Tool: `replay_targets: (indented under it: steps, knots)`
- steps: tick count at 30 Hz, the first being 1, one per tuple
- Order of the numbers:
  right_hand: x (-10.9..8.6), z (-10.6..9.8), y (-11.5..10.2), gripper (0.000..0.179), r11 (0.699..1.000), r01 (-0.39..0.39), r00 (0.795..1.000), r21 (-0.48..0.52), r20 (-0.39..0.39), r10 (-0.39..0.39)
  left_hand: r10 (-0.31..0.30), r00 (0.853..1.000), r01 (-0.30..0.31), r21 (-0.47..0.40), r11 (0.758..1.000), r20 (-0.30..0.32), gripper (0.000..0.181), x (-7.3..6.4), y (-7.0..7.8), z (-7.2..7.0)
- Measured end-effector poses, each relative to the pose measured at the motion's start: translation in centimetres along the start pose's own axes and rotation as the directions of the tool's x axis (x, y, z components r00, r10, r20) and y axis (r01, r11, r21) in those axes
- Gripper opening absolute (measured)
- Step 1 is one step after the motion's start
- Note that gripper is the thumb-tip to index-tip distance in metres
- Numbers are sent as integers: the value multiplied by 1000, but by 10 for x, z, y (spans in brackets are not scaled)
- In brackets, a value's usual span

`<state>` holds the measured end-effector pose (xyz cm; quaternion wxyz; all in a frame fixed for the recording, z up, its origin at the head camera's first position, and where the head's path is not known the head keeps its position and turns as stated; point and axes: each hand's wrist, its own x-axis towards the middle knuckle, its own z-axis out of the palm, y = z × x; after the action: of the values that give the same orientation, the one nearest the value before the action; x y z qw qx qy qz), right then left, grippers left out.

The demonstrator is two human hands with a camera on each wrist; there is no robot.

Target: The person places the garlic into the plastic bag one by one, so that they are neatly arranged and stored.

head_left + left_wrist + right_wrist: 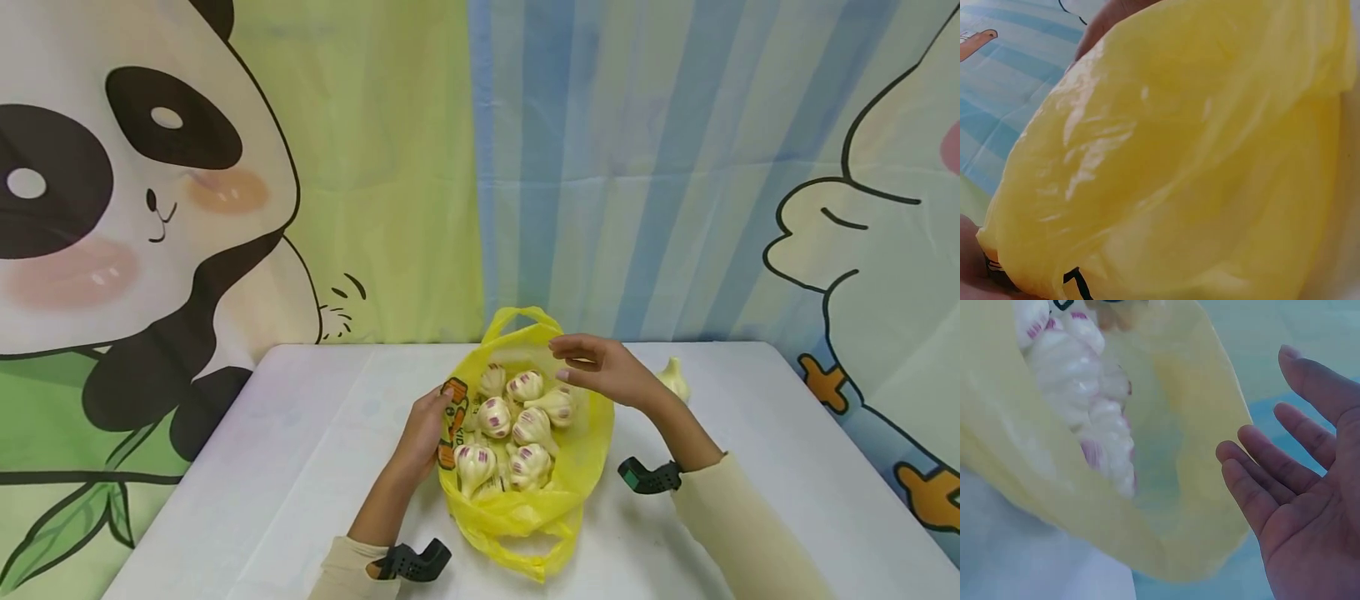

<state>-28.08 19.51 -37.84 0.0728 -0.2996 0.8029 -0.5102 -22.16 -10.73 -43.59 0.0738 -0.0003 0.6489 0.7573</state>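
Observation:
A yellow plastic bag [596, 433] lies with its mouth wide in the head view, and several white and purple garlic bulbs [532, 427] sit inside it. My left hand [423, 433] pinches the bag's left edge, thumb on the printed side. Over the bag's upper right rim hovers my right hand [603, 368], its fingers loosely extended. In the right wrist view that hand [1300, 487] holds nothing, close to the bag's rim [1210, 506]. The left wrist view is mostly filled by the bag's outer side [1166, 150].
Another garlic bulb [674, 379] stands on the white table [300, 467], partly behind my right wrist. A cartoon-printed curtain [570, 167] hangs along the table's back edge. Bag handles stick out at the far side [517, 315] and the near side [536, 567].

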Motion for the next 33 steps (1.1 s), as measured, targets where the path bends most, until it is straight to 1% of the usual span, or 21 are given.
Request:
replay_targets:
  steps: [5, 9, 13, 18, 22, 24, 26, 29, 33]
  knots:
    - [-10, -16, 0, 52, 999, -34, 998, -2, -52, 33, -1, 1000, 1, 7, 1000, 14, 47, 1, 0, 0]
    - [-16, -25, 2, 52, 998, -55, 994, -14, -92, 54, -1, 1000, 1, 14, 1000, 8, 48, 2, -1, 0]
    - [-20, -30, 12, 51, 998, -59, 990, -33, -134, 54, -2, 1000, 2, 5, 1000, 9, 47, 3, -2, 1]
    - [-23, -33, 26, 49, 998, -52, 979, -43, -199, 42, 4, 1000, -5, 20, 1000, 23, 48, 4, -4, -1]
    - [-28, -38, 31, 48, 997, -57, 970, -47, -239, 44, 9, 1000, -10, 23, 1000, 26, 48, 4, -4, -2]
    - [-31, -40, 32, 48, 996, -66, 965, -65, -256, 47, 14, 1000, -15, 22, 1000, 27, 49, 3, -4, -2]
    - [-34, -43, 32, 48, 994, -80, 957, -72, -285, 57, 15, 1000, -15, 23, 1000, 25, 49, 3, -4, -2]
    - [-38, -48, 33, 47, 993, -95, 938, -73, -341, 64, 9, 1000, -9, 21, 1000, 18, 49, 2, -4, -1]
    - [-43, -55, 35, 48, 994, -78, 918, -74, -394, 43, -1, 1000, 1, 12, 1000, 13, 48, 1, -5, -1]
